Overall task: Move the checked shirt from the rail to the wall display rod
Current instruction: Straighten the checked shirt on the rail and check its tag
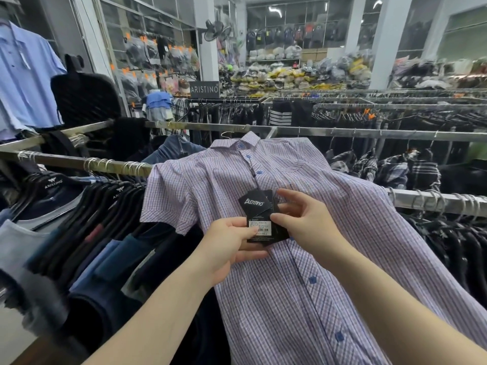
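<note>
A lilac checked shirt (311, 272) with blue buttons lies draped front-up across the metal rail (432, 200), its collar pointing away from me. Black price tags (259, 214) hang on a string from its placket. My left hand (230, 246) pinches the lower tag with the white barcode label from the left. My right hand (307, 218) holds the same bundle of tags from the right, fingers curled over them. A wire hanger hook (228, 133) shows just left of the collar.
Dark shirts on black hangers crowd the rail to the left (87, 206) and right (448, 246). A second rail (342, 131) runs behind. A light blue shirt (23, 75) hangs high at left by the wall. Shelves of bagged goods fill the back.
</note>
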Available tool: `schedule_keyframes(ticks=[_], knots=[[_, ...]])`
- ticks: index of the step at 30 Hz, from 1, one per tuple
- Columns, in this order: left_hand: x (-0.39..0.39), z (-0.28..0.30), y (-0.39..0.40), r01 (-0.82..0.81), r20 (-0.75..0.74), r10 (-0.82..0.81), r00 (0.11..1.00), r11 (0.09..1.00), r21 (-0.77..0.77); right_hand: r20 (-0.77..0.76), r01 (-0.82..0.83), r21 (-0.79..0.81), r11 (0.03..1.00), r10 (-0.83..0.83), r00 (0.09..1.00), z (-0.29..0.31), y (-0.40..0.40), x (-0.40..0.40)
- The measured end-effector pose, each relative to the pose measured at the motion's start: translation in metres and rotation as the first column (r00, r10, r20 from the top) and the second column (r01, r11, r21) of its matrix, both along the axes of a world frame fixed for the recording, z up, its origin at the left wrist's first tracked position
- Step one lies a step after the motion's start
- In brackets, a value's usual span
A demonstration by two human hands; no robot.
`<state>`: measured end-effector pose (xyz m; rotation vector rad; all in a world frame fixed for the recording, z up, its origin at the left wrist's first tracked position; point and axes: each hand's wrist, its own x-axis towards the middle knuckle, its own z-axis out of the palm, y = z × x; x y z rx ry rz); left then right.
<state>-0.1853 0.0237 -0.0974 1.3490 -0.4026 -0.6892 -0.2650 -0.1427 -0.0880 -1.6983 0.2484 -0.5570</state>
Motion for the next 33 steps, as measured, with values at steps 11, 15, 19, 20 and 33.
schedule_keyframes(ticks=[11,15,19,20,33], knots=[[0.005,-0.010,0.014,-0.005,0.072,-0.014,0.997,0.965,0.263,-0.172,-0.011,-0.329,0.944,-0.049,0.984,-0.003,0.000,0.008],[0.018,0.005,0.023,-0.118,0.321,-0.044,0.946,0.876,0.467,-0.175,0.061,-0.628,0.775,-0.218,0.960,0.022,-0.004,0.006],[0.040,0.037,0.020,-0.292,0.619,-0.036,0.785,0.859,0.421,-0.028,0.143,-0.691,0.709,-0.224,0.974,0.059,-0.005,0.023],[0.048,0.047,0.017,-0.335,0.683,-0.012,0.730,0.865,0.374,-0.012,0.142,-0.702,0.697,-0.211,0.977,0.068,-0.006,0.031],[0.187,0.102,-0.029,-0.540,0.873,-0.129,0.471,0.741,0.401,-0.276,-0.164,-0.829,0.535,-0.136,0.952,0.114,-0.060,0.159]])
